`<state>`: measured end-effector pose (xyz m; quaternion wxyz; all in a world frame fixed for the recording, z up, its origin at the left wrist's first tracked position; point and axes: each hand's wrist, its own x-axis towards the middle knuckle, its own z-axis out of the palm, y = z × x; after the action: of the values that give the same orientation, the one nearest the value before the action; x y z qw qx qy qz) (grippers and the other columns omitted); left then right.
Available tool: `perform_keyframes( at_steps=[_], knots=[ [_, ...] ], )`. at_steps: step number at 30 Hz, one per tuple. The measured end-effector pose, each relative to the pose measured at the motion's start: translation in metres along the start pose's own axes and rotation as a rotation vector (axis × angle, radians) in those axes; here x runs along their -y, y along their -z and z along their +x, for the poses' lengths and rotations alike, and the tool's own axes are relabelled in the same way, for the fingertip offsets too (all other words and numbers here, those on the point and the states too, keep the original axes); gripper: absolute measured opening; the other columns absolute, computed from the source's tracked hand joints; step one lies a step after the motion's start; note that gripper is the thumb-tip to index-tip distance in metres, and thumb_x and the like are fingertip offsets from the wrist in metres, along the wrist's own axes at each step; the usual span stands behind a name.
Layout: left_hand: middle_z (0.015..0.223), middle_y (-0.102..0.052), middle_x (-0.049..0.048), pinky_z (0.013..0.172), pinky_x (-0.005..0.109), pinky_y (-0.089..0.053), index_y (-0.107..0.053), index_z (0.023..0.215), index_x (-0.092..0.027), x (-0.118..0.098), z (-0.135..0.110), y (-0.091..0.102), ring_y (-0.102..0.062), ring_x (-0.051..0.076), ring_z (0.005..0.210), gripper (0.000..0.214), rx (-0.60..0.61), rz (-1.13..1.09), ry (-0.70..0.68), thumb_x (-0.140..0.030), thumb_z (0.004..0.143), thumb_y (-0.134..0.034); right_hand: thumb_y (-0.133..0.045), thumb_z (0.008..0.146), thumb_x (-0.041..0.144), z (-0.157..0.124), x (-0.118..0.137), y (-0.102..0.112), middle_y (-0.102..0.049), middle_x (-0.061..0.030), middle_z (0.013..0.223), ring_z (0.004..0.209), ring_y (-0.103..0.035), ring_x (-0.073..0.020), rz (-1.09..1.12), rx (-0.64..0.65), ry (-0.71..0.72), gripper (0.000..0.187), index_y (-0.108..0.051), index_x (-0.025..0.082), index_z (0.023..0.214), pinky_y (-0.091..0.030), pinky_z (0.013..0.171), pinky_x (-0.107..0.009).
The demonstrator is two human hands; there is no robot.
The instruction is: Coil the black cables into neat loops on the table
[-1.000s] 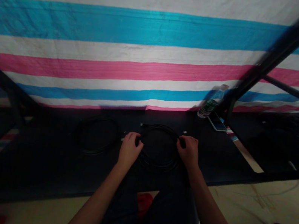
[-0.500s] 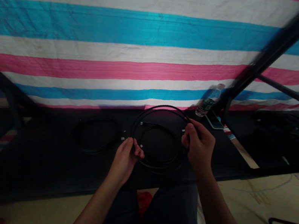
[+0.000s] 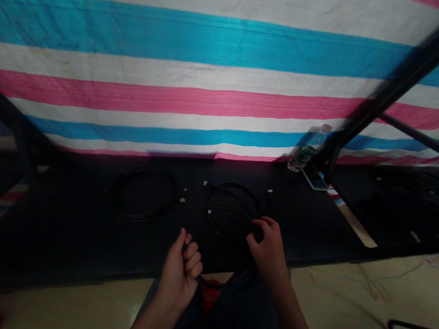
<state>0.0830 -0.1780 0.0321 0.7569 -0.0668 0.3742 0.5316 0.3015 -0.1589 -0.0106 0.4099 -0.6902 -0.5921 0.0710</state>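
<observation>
**One coil lay apart, a second sat under the right hand**

At the left, a coiled black cable lay flat on the black bench, with small white connector ends just beside it and neither hand near. The left hand had its fingers clenched in a tight fist around a black cable strand, which ran low toward the person's lap. Whether that strand belonged to the next coil was hidden. Up and to the right, a second cable coil lay looped on the bench, a pale connector tip clear of it. The right hand sat at the coil's near edge, half curled over the loops; the dark hid whether it gripped them. One coil was lying neatly, while the other remained under a hand. Farther right, a water bottle and a phone were near the bench's back edge.
</observation>
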Motion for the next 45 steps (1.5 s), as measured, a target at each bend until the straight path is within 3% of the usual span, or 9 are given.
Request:
perform_keyframes(
  at_steps=[7, 12, 20, 24, 28, 33, 37, 41, 45],
  knots=[
    [0.052, -0.042, -0.0094, 0.044, 0.019, -0.031, -0.055, 0.082, -0.017, 0.019, 0.006, 0.035, -0.037, 0.005, 0.042, 0.043, 0.009, 0.241, -0.111, -0.043, 0.066, -0.086, -0.054, 0.074, 0.018, 0.01, -0.01, -0.012, -0.061, -0.0174, 0.121, 0.1, -0.066, -0.031, -0.011, 0.034, -0.005, 0.045, -0.066, 0.019, 0.116, -0.056, 0.087, -0.048],
    [0.07, -0.066, 0.0006, 0.055, 0.027, -0.048, -0.058, 0.109, -0.016, 0.015, 0.005, 0.05, -0.059, 0.014, 0.054, 0.058, 0.024, 0.48, -0.237, -0.043, 0.066, -0.086, -0.058, 0.069, 0.022, 0.015, -0.007, -0.009, -0.071, -0.0128, 0.091, 0.074, -0.068, -0.0255, 0.187, 0.157, -0.208, 0.045, -0.07, 0.017, 0.112, -0.056, 0.067, -0.04],
    [0.086, -0.07, 0.0055, 0.051, 0.026, -0.049, -0.056, 0.115, -0.017, -0.006, 0.002, 0.043, -0.061, 0.014, 0.06, 0.06, -0.015, 0.552, -0.35, -0.038, 0.067, -0.085, -0.07, 0.077, 0.054, 0.017, 0.044, 0.027, -0.044, 0.0068, 0.056, 0.041, -0.036, -0.0074, 0.745, 0.435, -0.542, 0.051, -0.07, 0.013, 0.108, -0.025, 0.039, -0.021],
    [0.078, -0.067, 0.0026, 0.044, 0.023, -0.043, -0.051, 0.128, -0.018, -0.028, -0.002, 0.035, -0.057, 0.013, 0.053, 0.069, 0.043, 0.697, -0.353, -0.05, 0.073, -0.078, -0.07, 0.079, 0.061, 0.017, 0.057, 0.051, -0.039, 0.0088, 0.053, 0.042, -0.033, -0.0058, 0.744, 0.716, -0.444, 0.053, -0.068, 0.014, 0.103, -0.021, 0.04, -0.02],
    [0.069, -0.063, -0.0034, 0.038, 0.021, -0.034, -0.035, 0.147, -0.022, -0.047, -0.016, 0.028, -0.046, 0.01, 0.04, 0.078, 0.124, 1.044, -0.282, -0.062, 0.085, -0.06, -0.061, 0.091, 0.056, 0.02, 0.067, 0.073, -0.057, 0.0025, 0.06, 0.049, -0.051, -0.0097, 0.667, 1.009, -0.293, 0.042, -0.065, 0.015, 0.101, -0.037, 0.048, -0.022],
    [0.05, -0.054, -0.0061, 0.054, 0.028, -0.049, -0.05, 0.14, -0.018, -0.069, -0.038, 0.034, -0.058, 0.016, 0.048, 0.061, 0.263, 1.415, -0.112, -0.06, 0.097, -0.039, -0.055, 0.097, 0.048, 0.031, 0.075, 0.079, -0.069, -0.0059, 0.08, 0.069, -0.062, -0.0143, 0.556, 0.856, -0.151, 0.034, -0.065, 0.015, 0.1, -0.042, 0.056, -0.023],
    [0.089, -0.075, 0.0037, 0.085, 0.035, -0.052, -0.073, 0.109, -0.024, -0.095, -0.058, 0.047, -0.07, 0.022, 0.089, 0.041, 0.397, 1.746, -0.148, -0.054, 0.097, -0.046, -0.055, 0.097, 0.045, 0.036, 0.086, 0.072, -0.063, -0.0012, 0.068, 0.06, -0.053, -0.0122, 0.486, 0.781, -0.033, 0.033, -0.069, 0.015, 0.1, -0.038, 0.054, -0.023],
    [0.136, -0.064, 0.0047, 0.1, 0.037, -0.048, -0.061, 0.134, -0.032, -0.105, -0.074, 0.037, -0.06, 0.025, 0.121, 0.045, 0.315, 1.789, -0.321, -0.051, 0.093, -0.057, -0.056, 0.097, 0.04, 0.037, 0.11, 0.062, -0.067, -0.0031, 0.079, 0.07, -0.056, -0.0134, 0.522, 0.894, 0.111, 0.03, -0.073, 0.016, 0.096, -0.041, 0.062, -0.024],
    [0.1, -0.075, 0.0044, 0.079, 0.029, -0.054, -0.07, 0.117, -0.023, -0.099, -0.081, 0.002, -0.068, 0.019, 0.089, 0.04, 0.304, 1.691, -0.583, -0.046, 0.1, -0.042, -0.054, 0.098, 0.038, 0.046, 0.131, 0.056, -0.068, -0.0036, 0.083, 0.075, -0.059, -0.0148, 0.544, 0.922, 0.186, 0.03, -0.073, 0.015, 0.095, -0.042, 0.066, -0.024]
  ],
)
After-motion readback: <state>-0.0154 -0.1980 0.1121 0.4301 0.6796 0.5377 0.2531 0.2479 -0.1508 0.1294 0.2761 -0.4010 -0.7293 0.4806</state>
